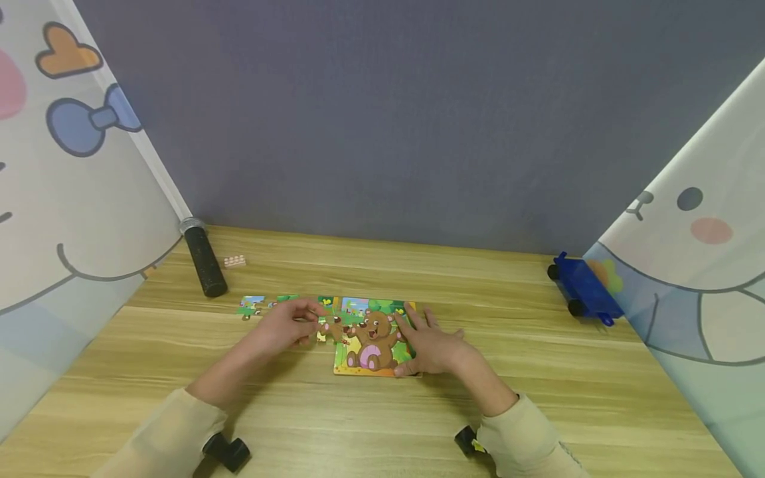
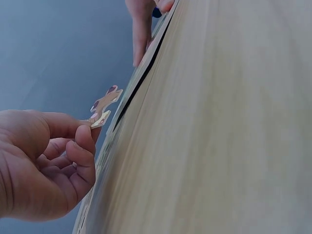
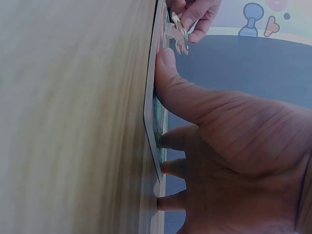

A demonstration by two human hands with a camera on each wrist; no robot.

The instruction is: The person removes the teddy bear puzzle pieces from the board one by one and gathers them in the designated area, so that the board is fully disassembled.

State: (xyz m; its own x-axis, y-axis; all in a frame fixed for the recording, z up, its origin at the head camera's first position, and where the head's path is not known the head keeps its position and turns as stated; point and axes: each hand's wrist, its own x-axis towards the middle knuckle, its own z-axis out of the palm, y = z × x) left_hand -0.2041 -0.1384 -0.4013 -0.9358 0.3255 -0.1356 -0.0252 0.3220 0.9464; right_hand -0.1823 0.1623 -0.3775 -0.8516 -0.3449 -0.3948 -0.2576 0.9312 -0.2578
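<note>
My left hand (image 1: pixel 285 330) pinches a brown jigsaw piece (image 2: pixel 105 105) between thumb and fingertips. In the head view the piece overlaps the left edge of a bear jigsaw puzzle (image 1: pixel 372 352), raised above the table. A brown bear with a pink belly fills most of the puzzle's picture. My right hand (image 1: pixel 433 348) rests on the puzzle's right side with its fingers spread, covering part of that edge. In the right wrist view, the thumb and fingertips touch the board. Loose jigsaw pieces (image 1: pixel 252 305) lie left of the puzzle, partly hidden behind my left hand.
At the back left, a black-handled stick (image 1: pixel 204 260) leans against the corner beside a small pink toy brick (image 1: pixel 235 261). A blue toy with black wheels (image 1: pixel 588 290) is at the right edge of the wooden table (image 1: pixel 335 431). A grey panel (image 1: pixel 382 133) closes the back.
</note>
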